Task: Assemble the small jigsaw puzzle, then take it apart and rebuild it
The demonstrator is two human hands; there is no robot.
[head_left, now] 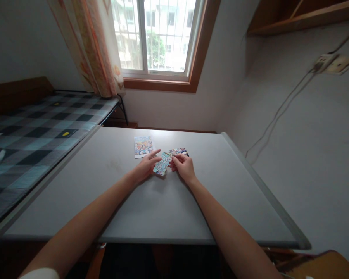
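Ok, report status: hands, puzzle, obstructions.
Left hand open beside puzzle. Right hand pinched over it, grip unclear. Card beyond left hand, not in the way.

My left hand (145, 168) and right hand (184, 167) are bare, each of slim build with narrow fingers. My left forearm (95, 213) and right forearm (227, 224) are uncovered, smooth in outline and tapered: widest toward the elbow, narrowest at the wrist. My left sleeve (40, 274) is white, with a curved hem; only its end is in view. A small pale edge (308, 277) shows beside my right forearm; whether it is sleeve fabric cannot be determined.
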